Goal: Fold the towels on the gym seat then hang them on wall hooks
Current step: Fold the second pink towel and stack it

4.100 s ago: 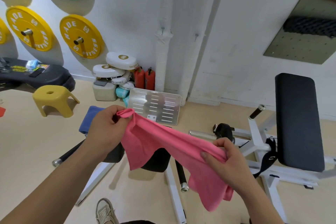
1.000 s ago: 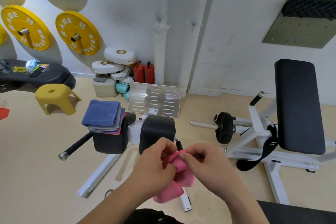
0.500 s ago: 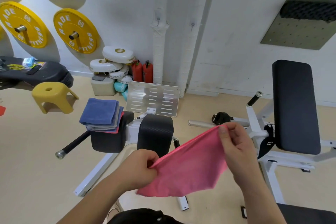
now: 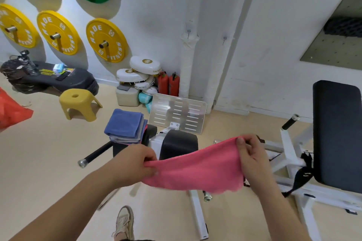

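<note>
A pink towel (image 4: 197,172), folded into a band, is stretched in the air between my hands. My left hand (image 4: 135,162) pinches its left end; my right hand (image 4: 250,156) pinches its upper right corner, held a little higher. Behind it a stack of folded towels (image 4: 125,125), blue on top, lies on a black seat pad (image 4: 150,133) of the white gym machine. A second black pad (image 4: 178,143) stands beside it. Two small hooks (image 4: 188,31) (image 4: 224,38) stick out of the white wall above.
Yellow weight plates (image 4: 106,40) and green ones hang on the left wall. A yellow stool (image 4: 77,101), white cases, red extinguishers (image 4: 168,84) and a metal footplate (image 4: 177,115) stand near the wall. A black backrest (image 4: 337,133) stands at right. My shoe (image 4: 123,221) is on the beige floor.
A second ago both hands pinched the bunched towel together low down. They then drew apart, spreading it into a band; the view has tilted up since.
</note>
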`<state>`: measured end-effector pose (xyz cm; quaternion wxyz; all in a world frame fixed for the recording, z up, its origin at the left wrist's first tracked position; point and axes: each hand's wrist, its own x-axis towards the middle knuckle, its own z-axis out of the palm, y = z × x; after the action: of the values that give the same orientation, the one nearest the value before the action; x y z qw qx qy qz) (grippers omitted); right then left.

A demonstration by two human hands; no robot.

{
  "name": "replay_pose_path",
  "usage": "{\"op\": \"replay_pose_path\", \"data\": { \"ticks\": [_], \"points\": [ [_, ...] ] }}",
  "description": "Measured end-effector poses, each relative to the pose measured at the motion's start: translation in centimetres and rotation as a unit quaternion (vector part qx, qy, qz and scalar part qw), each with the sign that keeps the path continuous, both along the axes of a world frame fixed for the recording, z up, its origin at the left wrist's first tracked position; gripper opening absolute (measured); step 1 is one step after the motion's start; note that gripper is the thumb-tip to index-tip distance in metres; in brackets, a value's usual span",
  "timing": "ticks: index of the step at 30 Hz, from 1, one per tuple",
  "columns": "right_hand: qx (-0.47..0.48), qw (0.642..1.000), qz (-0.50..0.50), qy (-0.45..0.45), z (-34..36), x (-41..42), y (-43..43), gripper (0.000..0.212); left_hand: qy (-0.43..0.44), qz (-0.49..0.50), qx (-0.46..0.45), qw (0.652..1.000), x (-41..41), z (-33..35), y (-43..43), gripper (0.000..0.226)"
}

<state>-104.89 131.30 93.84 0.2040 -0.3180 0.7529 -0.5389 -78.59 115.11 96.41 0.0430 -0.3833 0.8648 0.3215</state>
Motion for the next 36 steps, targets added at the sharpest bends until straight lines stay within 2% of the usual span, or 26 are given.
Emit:
{"op": "replay_pose_path", "data": {
  "ticks": [3, 7, 11, 14, 19, 23, 27, 29, 32, 34, 36],
  "points": [
    [-0.011, 0.999, -0.025, 0.03, -0.1, 1.3, -2.3, 0.013, 0.014, 0.045, -0.017, 0.999, 1.4, 0.1, -0.9, 0.015],
    [-0.011, 0.998, -0.023, 0.055, -0.3, 2.3, -4.5, 0.009, -0.015, 0.061, -0.025, 0.998, 4.0, 0.7, -2.0, 0.024],
    [-0.027, 0.997, 0.004, 0.065, 1.3, 4.1, -6.1, 0.017, 0.01, 0.064, -0.004, 0.998, 7.4, 0.7, -3.6, 0.034],
    [-0.051, 0.997, 0.022, 0.055, 3.3, 6.5, -7.5, 0.02, 0.059, 0.073, 0.05, 0.994, 10.6, 0.6, -4.4, 0.036],
    [-0.082, 0.995, 0.043, 0.03, 4.5, 11.9, -11.5, 0.02, 0.171, 0.165, 0.083, 0.968, 17.1, 2.2, -5.5, 0.041],
    [-0.027, 0.997, 0.027, 0.067, 3.0, 17.1, -15.2, 0.017, 0.177, 0.214, 0.097, 0.956, 23.0, 3.6, -7.1, 0.029],
    [-0.034, 0.993, 0.042, 0.105, 3.0, 22.1, -17.6, 0.014, 0.168, 0.231, 0.119, 0.951, 28.6, 4.3, -8.4, 0.019],
    [-0.027, 0.994, 0.047, 0.098, 3.2, 24.1, -18.6, 0.016, 0.224, 0.23, 0.178, 0.93, 31.4, 4.6, -8.8, 0.021],
    [-0.028, 0.998, 0.052, 0.024, 3.5, 26.5, -19.9, 0.017, 0.342, 0.258, 0.255, 0.867, 34.6, 4.8, -9.1, 0.022],
    [-0.035, 0.996, 0.056, -0.058, 3.6, 28.0, -20.5, 0.022, 0.371, 0.275, 0.282, 0.841, 36.1, 4.6, -9.5, 0.027],
    [-0.007, 0.991, 0.059, -0.117, 3.3, 29.0, -21.0, 0.028, 0.37, 0.313, 0.265, 0.834, 36.8, 4.0, -9.9, 0.026]
  ]
}}
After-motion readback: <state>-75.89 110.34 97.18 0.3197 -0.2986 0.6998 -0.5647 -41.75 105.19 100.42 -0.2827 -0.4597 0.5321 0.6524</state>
